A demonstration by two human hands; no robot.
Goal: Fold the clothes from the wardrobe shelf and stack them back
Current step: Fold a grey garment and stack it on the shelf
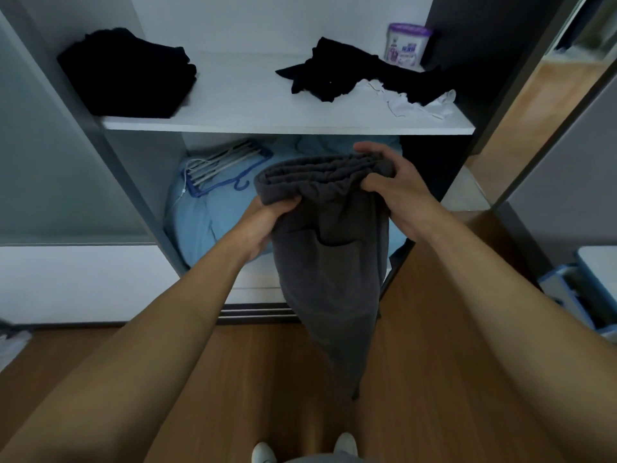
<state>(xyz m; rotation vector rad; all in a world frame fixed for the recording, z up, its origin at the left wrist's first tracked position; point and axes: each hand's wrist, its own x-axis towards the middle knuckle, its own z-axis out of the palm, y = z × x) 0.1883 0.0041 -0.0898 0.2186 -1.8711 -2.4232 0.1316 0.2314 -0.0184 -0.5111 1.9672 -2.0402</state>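
I hold dark grey pants (329, 262) by the elastic waistband in front of the wardrobe; the legs hang down toward the floor. My left hand (267, 222) grips the waistband's left end and my right hand (397, 188) grips its right end. On the white shelf (253, 125) above, a folded black stack (127, 73) sits at the left. A crumpled black garment (350, 70) lies at the right, partly over a white garment (414, 103).
A purple-and-white canister (405, 45) stands at the shelf's back right. Below the shelf, light blue bedding (213, 215) carries a bundle of hangers (223, 165). Wooden floor (434, 362) spreads under me. A sliding door frame (534, 162) rises at the right.
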